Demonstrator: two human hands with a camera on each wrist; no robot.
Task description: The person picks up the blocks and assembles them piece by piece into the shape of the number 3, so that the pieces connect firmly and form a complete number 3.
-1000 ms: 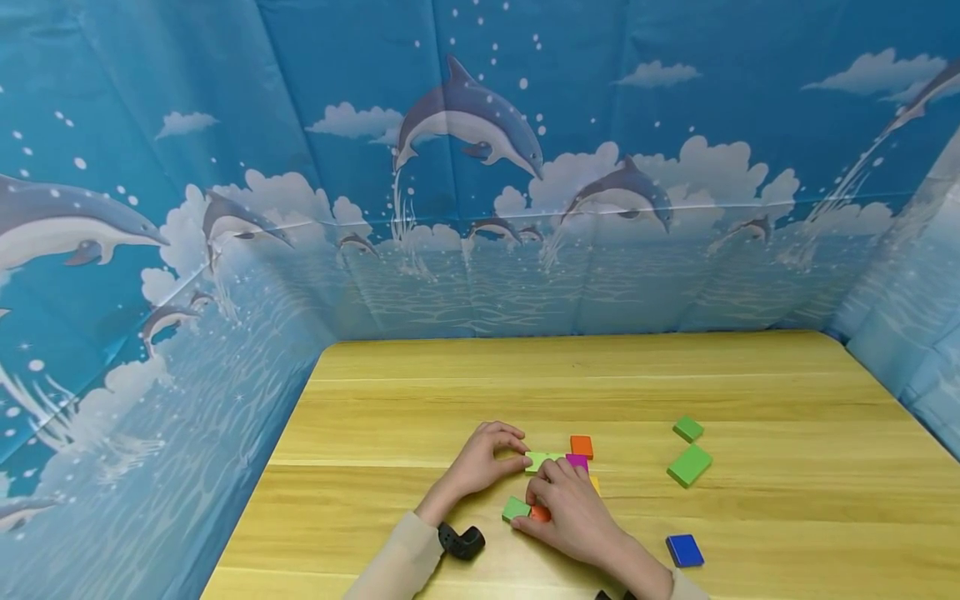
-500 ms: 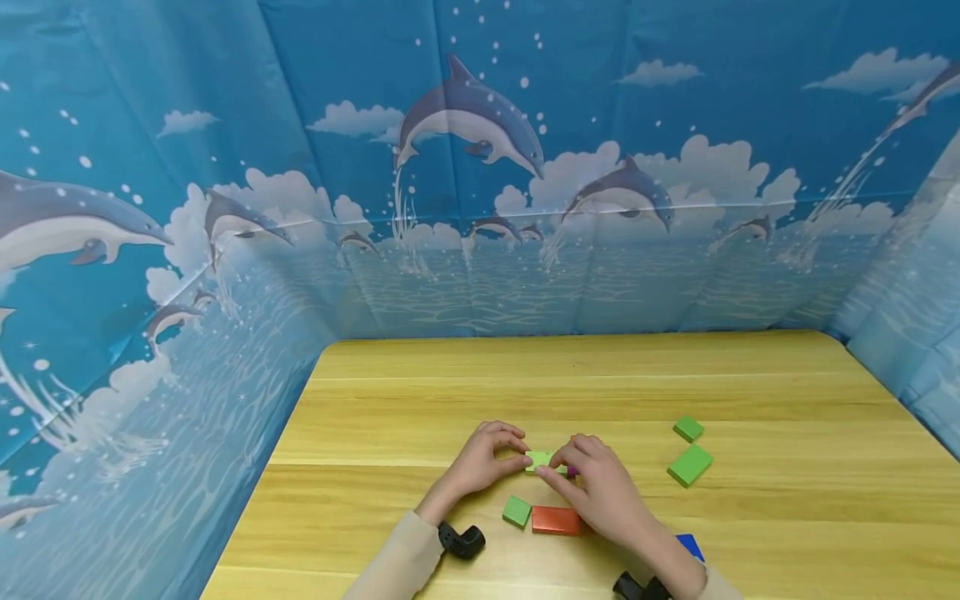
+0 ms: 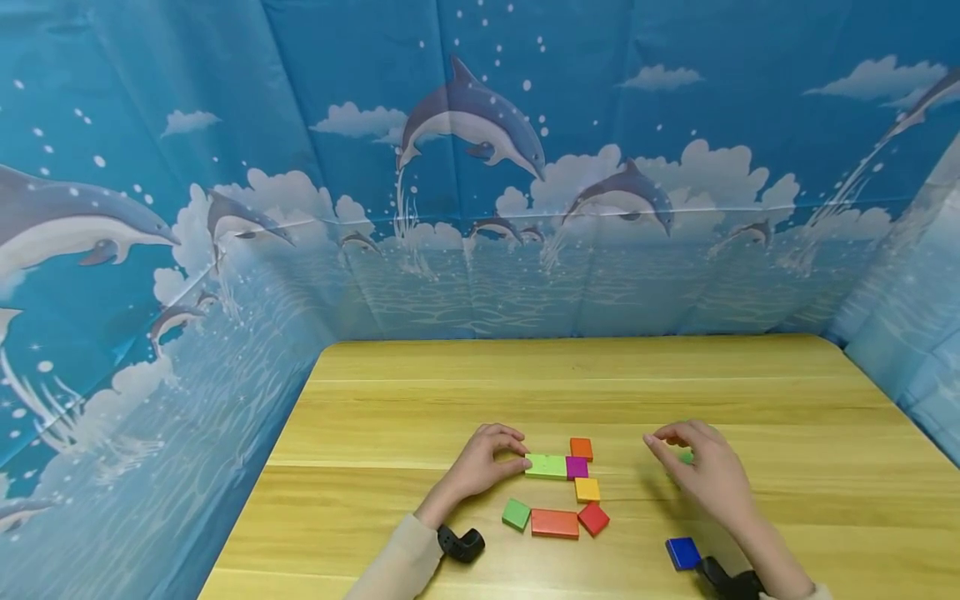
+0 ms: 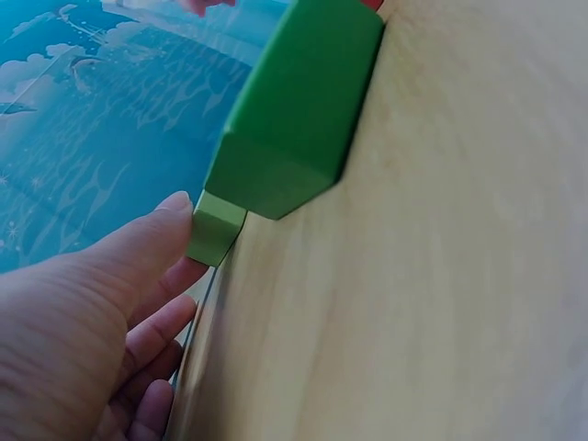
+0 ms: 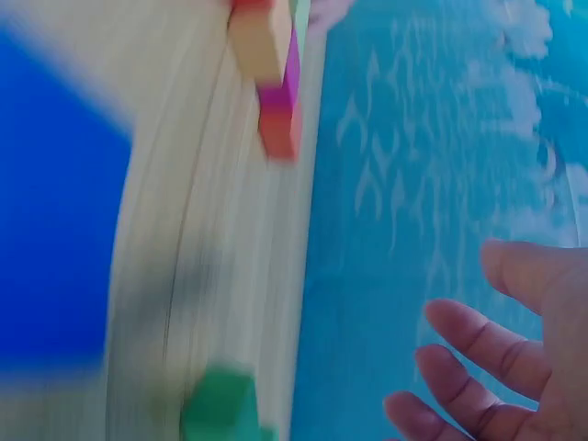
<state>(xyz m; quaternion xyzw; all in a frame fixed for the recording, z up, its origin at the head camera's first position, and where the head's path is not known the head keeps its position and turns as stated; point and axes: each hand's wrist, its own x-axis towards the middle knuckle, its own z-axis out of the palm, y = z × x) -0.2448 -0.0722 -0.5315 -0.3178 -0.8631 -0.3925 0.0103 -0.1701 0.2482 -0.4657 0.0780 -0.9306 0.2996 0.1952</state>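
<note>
My left hand [image 3: 483, 462] pinches the left end of a long light green block [image 3: 547, 467] lying on the wooden table, thumb and forefinger at its corners. A purple block [image 3: 577, 467] touches that block's right end. Around it lie an orange block [image 3: 581, 449] and a yellow block [image 3: 587, 489]. My right hand [image 3: 708, 471] hovers above the table at the right with nothing in its fingers, partly hiding a green block [image 3: 686, 457]. In the right wrist view the fingers [image 5: 487, 354] are apart and relaxed, with green blocks [image 5: 220, 404] blurred below.
Nearer the front edge a small green block [image 3: 516, 514], a long red-orange block [image 3: 555, 524] and a red block [image 3: 593, 519] form a row. A blue block [image 3: 683, 553] lies by my right wrist. A dolphin-printed curtain [image 3: 480, 275] stands behind the table.
My right hand has left the light green and purple blocks and moved right, over the green blocks. The yellow and red blocks now show. My left hand has stayed in place.
</note>
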